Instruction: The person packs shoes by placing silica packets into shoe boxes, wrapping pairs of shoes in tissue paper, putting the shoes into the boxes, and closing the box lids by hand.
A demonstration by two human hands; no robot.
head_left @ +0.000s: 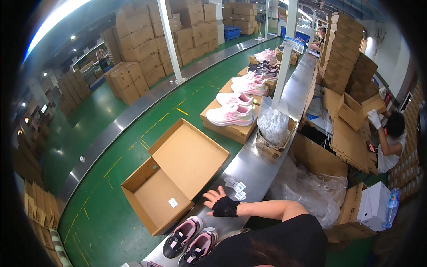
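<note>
My right hand [221,204], in a black fingerless glove, is open with fingers spread above the metal side rail [249,167] of the green conveyor belt [178,95]. It holds nothing. A few small white packets [235,188] lie on the rail just beyond its fingers. To its left an empty cardboard shoe box [153,196] lies open on the belt, lid flipped back. A pair of black and pink sneakers [191,240] sits just below the hand, at the box's near corner. My left hand is out of view.
Further up the belt, closed shoe boxes [229,129] carry pink and white sneakers [231,115]. A carton holding a clear bag of packets [272,127] stands on the rail. Flat cardboard and plastic wrap pile up at right, where another person [391,138] in white gloves works. Stacked cartons [138,40] line the hall.
</note>
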